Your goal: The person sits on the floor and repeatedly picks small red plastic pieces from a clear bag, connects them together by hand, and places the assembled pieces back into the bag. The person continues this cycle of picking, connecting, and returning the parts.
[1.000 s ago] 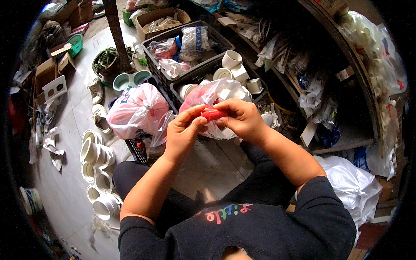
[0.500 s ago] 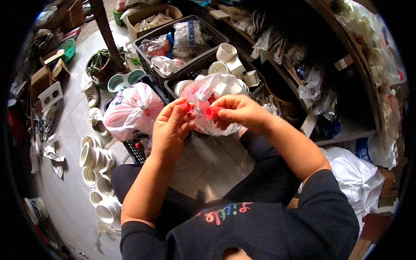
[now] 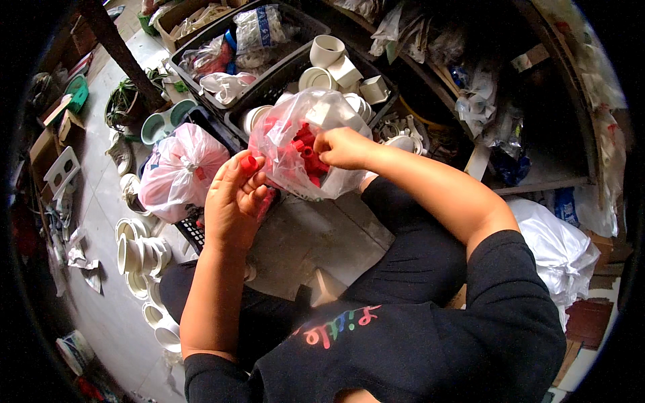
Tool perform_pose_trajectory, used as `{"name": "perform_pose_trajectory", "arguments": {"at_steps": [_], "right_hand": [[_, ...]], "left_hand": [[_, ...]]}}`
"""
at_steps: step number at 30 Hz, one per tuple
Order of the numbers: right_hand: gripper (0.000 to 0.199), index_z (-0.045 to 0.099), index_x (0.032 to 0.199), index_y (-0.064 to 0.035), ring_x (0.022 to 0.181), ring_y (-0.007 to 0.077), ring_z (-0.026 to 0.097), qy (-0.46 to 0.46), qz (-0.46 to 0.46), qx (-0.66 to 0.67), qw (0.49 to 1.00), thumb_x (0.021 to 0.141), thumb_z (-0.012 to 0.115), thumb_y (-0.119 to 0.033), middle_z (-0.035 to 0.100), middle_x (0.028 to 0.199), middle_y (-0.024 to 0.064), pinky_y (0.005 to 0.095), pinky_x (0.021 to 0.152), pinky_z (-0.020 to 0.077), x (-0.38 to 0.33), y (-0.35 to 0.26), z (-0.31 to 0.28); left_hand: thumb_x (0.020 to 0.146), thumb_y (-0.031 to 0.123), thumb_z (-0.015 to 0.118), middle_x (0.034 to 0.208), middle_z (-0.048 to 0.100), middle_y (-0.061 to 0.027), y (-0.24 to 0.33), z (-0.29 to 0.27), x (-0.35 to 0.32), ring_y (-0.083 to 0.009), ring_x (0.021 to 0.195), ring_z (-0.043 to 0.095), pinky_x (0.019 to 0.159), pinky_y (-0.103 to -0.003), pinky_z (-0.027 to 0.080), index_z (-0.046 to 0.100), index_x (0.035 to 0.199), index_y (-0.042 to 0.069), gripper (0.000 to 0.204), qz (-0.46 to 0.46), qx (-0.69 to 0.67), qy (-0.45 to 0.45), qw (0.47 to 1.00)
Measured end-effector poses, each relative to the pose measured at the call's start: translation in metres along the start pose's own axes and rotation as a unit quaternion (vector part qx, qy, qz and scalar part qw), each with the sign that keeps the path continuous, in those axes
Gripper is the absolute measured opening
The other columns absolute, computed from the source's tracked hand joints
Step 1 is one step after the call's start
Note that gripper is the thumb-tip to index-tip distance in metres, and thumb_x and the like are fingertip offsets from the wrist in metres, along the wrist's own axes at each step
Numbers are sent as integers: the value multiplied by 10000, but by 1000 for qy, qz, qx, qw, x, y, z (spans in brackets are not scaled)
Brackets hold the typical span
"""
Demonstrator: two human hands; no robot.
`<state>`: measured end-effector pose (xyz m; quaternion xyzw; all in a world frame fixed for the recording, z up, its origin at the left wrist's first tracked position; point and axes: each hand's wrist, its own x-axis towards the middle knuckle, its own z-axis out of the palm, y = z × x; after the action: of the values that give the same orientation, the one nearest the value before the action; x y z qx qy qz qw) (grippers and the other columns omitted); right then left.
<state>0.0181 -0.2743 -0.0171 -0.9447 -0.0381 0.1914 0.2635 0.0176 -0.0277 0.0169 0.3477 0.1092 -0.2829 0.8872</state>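
A short red plastic pipe fitting (image 3: 249, 164) sits between the thumb and fingers of my left hand (image 3: 232, 191), its round opening showing. My right hand (image 3: 346, 148) is at the mouth of a clear plastic bag (image 3: 285, 121), its fingers closed together right by the red fittings. Several loose red pipe fittings (image 3: 308, 154) lie inside this bag. Whether my right fingertips grip one of them is hidden. The bag rests in front of a dark crate, between my knees and the crate's white fittings.
A tied bag (image 3: 185, 168) of pinkish contents sits left of my left hand. Beyond are dark crates (image 3: 232, 111) with white pipe fittings (image 3: 327, 50) and packets. White pipe fittings (image 3: 138, 255) line the floor at left. A shelf with plastic packets and a white sack (image 3: 554, 248) stand at right.
My right hand has moved from beside my left hand to the open bag, and the red fitting it held is no longer visible. My left hand has shifted left and down with its fitting.
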Motion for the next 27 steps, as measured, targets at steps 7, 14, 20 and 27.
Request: {"name": "perform_pose_trajectory", "arguments": {"at_steps": [7,14,20,27], "right_hand": [[193,654,864,-80,864,263,609,-177,65,-295,937,733,527,-143,640,895,86,364,722,487,19,9,50],[186,674,843,-124,813,213,631,-137,80,-363,918,755,511,-141,653,867,57,348,624,492,27,13,76],[114,657,732,-98,700,224,637,-40,7,-393,918,696,554,-132,645,754,70,353,564,491,21,38,85],[202,601,829,-54,801,242,593,51,11,-112,992,651,608,-148,593,870,119,322,707,476,12,26,47]], "left_hand": [[860,219,520,917,609,-87,2,-3,10,-120,729,595,595,-216,510,519,1037,33,257,-19,24,3,1000],[856,257,518,961,593,-91,9,-2,14,-113,737,560,620,-207,465,506,1063,47,295,-13,53,0,999],[846,251,535,965,593,-95,9,-8,15,-118,735,575,605,-204,479,506,1064,49,299,-8,51,-3,999],[841,206,553,950,599,-81,13,-7,13,-120,759,582,625,-211,490,520,1051,51,263,-5,42,-21,999]]}}
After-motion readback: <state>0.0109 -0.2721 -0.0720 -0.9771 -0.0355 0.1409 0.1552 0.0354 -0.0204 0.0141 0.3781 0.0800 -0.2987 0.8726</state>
